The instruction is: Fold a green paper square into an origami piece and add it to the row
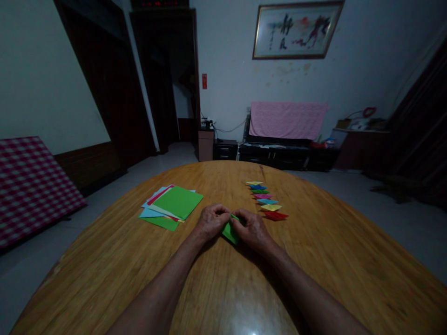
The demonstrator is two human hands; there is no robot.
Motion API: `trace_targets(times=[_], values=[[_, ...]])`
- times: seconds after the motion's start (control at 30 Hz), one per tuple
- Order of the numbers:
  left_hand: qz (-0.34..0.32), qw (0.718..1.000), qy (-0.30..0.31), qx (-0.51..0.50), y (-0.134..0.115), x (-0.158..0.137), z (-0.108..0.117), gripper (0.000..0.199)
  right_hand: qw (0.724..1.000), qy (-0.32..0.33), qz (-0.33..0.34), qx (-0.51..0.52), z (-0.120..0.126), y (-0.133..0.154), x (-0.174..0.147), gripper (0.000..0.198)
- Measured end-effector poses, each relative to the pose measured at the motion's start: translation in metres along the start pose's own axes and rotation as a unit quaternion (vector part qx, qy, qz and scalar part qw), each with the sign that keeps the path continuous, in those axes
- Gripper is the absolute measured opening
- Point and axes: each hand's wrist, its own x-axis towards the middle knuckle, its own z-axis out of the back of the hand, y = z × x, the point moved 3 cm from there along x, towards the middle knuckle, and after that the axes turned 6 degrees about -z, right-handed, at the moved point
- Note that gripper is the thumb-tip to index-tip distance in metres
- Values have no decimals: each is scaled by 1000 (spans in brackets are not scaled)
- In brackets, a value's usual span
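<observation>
Both hands meet over a folded piece of green paper [230, 233] near the middle of the table. My left hand [212, 222] is closed, its thumb and fingertips pinching the paper's upper left edge. From the other side my right hand [252, 229] grips the same paper, thumb close to the left thumb, fingers curled over its right part. Much of the paper is hidden under the hands. Just beyond my right hand lies a red folded paper boat [275, 216], the nearest in a row of several small boats in different colours.
A loose stack of coloured paper sheets [178, 202], a green one on top, lies left of my hands. Everything rests on a round wooden table [230, 298]. Past it stand a low black cabinet [272, 156] and a pink cloth [288, 120]. A checkered cloth-covered surface [35, 186] is at left.
</observation>
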Motion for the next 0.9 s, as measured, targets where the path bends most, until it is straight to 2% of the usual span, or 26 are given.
trace_targets(times=[0.17, 0.3, 0.4, 0.5, 0.57, 0.67, 0.8, 0.9], values=[[12, 1000, 17, -6, -5, 0, 2, 13, 999, 2, -10, 45, 1, 1, 1, 24], [33, 998, 36, -46, -12, -2, 7, 29, 988, -19, -62, 140, 6, -2, 6, 25], [77, 993, 56, -68, -20, -7, 5, 35, 975, -57, -83, 201, 10, -5, 8, 26], [126, 981, 91, -115, -22, -13, -2, 27, 965, -79, -82, 235, 9, -8, 9, 25], [95, 988, 70, -97, -21, -11, -3, 21, 965, -75, -77, 240, 8, -9, 9, 22], [-6, 999, 32, 18, -16, -4, 2, 16, 972, -70, -56, 219, 7, -6, 8, 17], [-121, 973, 1, 197, -17, 0, 7, 13, 987, -92, 2, 129, 13, 3, 5, 14], [-155, 952, -3, 265, -22, -3, 7, 12, 989, -119, 57, 65, 16, 8, 3, 14]])
